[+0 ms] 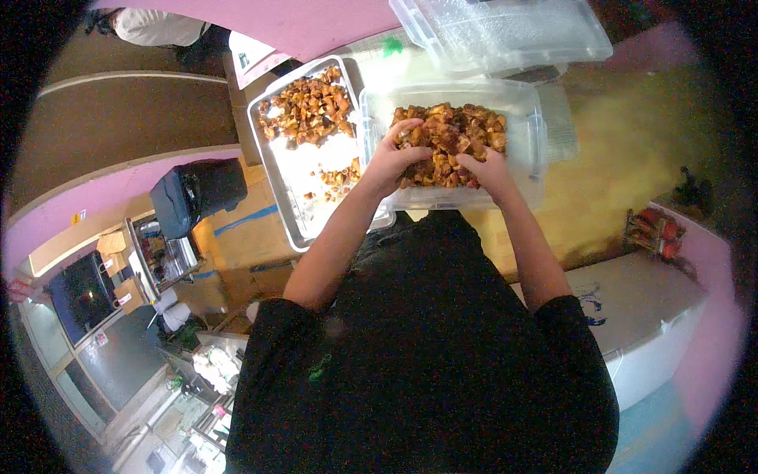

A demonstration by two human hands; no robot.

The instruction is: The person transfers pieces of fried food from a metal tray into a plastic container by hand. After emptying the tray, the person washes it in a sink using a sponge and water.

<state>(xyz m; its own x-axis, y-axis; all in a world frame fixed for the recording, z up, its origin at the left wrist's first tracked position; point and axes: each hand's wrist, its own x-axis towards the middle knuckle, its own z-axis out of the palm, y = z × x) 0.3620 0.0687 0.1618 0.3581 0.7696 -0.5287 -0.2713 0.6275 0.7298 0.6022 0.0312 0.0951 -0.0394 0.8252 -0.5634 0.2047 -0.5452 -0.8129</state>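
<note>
A translucent plastic storage bin [526, 139] stands in front of me, with a heap of glossy brown chunks [445, 133] in it. They look like food, but the exact kind cannot be told. My left hand [397, 157] cups the heap from the left, thumb pointing inward. Opposite it, my right hand [488, 170] grips from the right, so a clump lies between both hands. Some fingertips are buried among the chunks. Left of the bin is a white-lined metal tray [291, 172]; similar pieces [314, 106] cover its far part, and a smaller scatter lies nearer me.
Beyond the bin, a clear plastic lid or second bin [509, 35] rests at a slant. A dark blue bag or case [198, 195] is to the left. At the lower right stands a white box-like surface [639, 308]. Someone in light clothing [160, 26] is at the upper left.
</note>
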